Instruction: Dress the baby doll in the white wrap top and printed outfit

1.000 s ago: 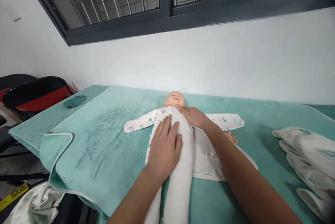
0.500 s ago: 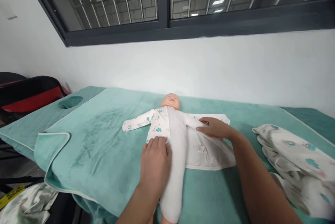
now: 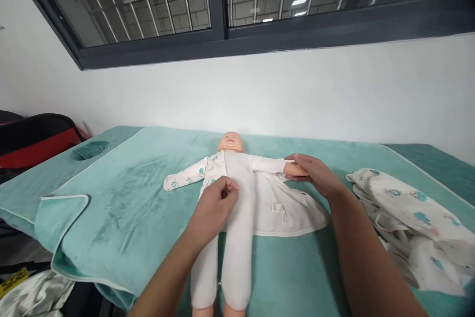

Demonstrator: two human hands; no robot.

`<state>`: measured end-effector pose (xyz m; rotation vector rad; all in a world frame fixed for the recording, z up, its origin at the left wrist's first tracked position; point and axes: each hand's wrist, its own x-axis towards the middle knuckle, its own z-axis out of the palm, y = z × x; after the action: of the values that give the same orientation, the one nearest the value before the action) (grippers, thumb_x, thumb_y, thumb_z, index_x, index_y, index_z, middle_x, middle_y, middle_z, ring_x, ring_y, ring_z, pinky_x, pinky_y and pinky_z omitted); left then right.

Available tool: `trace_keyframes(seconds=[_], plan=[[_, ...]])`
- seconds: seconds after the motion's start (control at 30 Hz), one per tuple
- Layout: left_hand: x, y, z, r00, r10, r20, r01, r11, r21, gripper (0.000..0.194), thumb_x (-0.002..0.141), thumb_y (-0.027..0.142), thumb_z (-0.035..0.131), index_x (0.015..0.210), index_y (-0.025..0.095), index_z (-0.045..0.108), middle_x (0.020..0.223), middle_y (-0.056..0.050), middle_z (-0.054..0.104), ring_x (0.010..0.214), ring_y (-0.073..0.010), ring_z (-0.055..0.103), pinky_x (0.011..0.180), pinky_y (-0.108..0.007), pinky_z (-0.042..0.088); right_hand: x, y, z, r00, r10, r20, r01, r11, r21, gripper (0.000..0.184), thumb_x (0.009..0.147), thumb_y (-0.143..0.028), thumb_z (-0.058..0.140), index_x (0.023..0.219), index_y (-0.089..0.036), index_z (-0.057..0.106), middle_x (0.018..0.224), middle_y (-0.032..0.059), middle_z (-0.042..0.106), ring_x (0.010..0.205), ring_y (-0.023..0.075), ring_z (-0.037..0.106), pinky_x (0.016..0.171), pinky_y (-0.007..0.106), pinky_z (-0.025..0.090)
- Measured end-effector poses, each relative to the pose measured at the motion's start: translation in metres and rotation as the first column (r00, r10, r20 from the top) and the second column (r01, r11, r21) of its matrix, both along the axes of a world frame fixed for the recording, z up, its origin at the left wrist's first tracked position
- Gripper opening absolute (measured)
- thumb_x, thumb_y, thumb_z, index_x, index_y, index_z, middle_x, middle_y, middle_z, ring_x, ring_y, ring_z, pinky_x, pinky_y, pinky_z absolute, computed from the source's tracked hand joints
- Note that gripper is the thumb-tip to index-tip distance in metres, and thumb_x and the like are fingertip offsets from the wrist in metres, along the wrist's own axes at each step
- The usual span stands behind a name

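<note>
A baby doll [image 3: 240,208] in a white bodysuit lies on its back, its head towards the wall. A printed baby jacket [image 3: 185,176] covers its arm on the left, while the jacket's other half [image 3: 297,213] is spread open beneath and beside the body, inner side and label up. My right hand [image 3: 313,171] is closed around the doll's hand at the end of the outstretched white sleeve on the right. Over the doll's belly, my left hand [image 3: 217,203] is loosely curled, thumb and fingertips together, with nothing visible in it.
Folded printed baby clothes [image 3: 415,223] lie at the right on the green bed cover [image 3: 122,198]. The bed has a face hole [image 3: 89,150] at the far left. Black and red chairs [image 3: 37,139] stand beyond it, and crumpled cloth [image 3: 35,294] sits at the lower left.
My left hand has lifted off the jacket's front edge to above the belly. The doll's arm on the right now lies straighter outward, with my right hand at its hand. The view has shifted slightly.
</note>
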<state>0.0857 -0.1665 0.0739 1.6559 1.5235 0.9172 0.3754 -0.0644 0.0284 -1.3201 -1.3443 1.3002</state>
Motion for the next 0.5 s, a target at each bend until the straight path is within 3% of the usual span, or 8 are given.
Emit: trace_keyframes(seconds=[0.1,0.17,0.27,0.33,0.4,0.5], plan=[[0.018,0.021,0.002,0.980,-0.034,-0.196,0.071,0.981,0.181,0.011,0.084,0.021,0.048,0.089,0.023,0.058,0.087,0.002,0.065,0.077,-0.0140,0.058,0.072,-0.028,0.043,-0.001,0.002,0.001,0.975,-0.046,-0.220,0.034,0.998,-0.058,0.053,0.088,-0.064,0.047,0.111,-0.019,0.063,0.099,0.0106,0.070,0.080,0.0212,0.071,0.062,0.026,0.053],[0.038,0.041,0.001,0.931,-0.082,-0.355,0.201,0.929,0.311,0.018,0.084,0.021,0.051,0.102,0.023,0.057,0.101,0.000,0.065,0.091,-0.0167,0.060,0.079,-0.030,0.045,-0.004,0.004,0.002,0.948,-0.063,-0.312,0.038,0.995,-0.088,0.059,0.091,-0.067,0.037,0.109,-0.017,0.064,0.101,0.0120,0.071,0.082,0.0206,0.071,0.060,0.025,0.053],[0.070,0.075,-0.001,0.801,-0.148,-0.580,0.437,0.807,0.397,0.038,0.083,0.021,0.057,0.120,0.021,0.048,0.124,-0.006,0.058,0.116,-0.0224,0.052,0.091,-0.035,0.044,-0.007,0.007,0.001,0.923,-0.032,-0.385,0.000,0.997,-0.082,0.076,0.091,-0.073,0.020,0.105,-0.014,0.066,0.105,0.0147,0.070,0.087,0.0220,0.070,0.065,0.028,0.055],[0.087,0.094,-0.004,0.697,-0.133,-0.705,0.516,0.775,0.365,0.041,0.082,0.018,0.056,0.122,0.020,0.045,0.124,-0.007,0.058,0.116,-0.0245,0.051,0.090,-0.038,0.044,-0.006,0.009,-0.002,0.919,0.020,-0.393,-0.040,0.998,-0.041,0.083,0.088,-0.076,0.014,0.104,-0.014,0.067,0.109,0.0158,0.069,0.091,0.0239,0.069,0.071,0.032,0.056],[0.098,0.108,-0.007,0.595,-0.123,-0.794,0.562,0.770,0.301,0.033,0.083,0.013,0.051,0.115,0.018,0.047,0.115,-0.007,0.062,0.106,-0.0242,0.056,0.084,-0.039,0.046,-0.004,0.011,-0.007,0.944,0.048,-0.325,-0.046,0.999,0.014,0.077,0.089,-0.075,0.020,0.103,-0.016,0.067,0.109,0.0151,0.069,0.092,0.0250,0.068,0.074,0.036,0.057],[0.102,0.119,-0.009,0.495,-0.132,-0.859,0.618,0.748,0.241,0.024,0.083,0.007,0.045,0.104,0.018,0.051,0.101,-0.006,0.064,0.093,-0.0231,0.059,0.075,-0.037,0.046,-0.006,0.015,-0.021,0.999,0.019,0.031,-0.024,0.985,0.168,0.050,0.091,-0.062,0.043,0.102,-0.020,0.067,0.103,0.0130,0.070,0.088,0.0240,0.068,0.074,0.036,0.057]])
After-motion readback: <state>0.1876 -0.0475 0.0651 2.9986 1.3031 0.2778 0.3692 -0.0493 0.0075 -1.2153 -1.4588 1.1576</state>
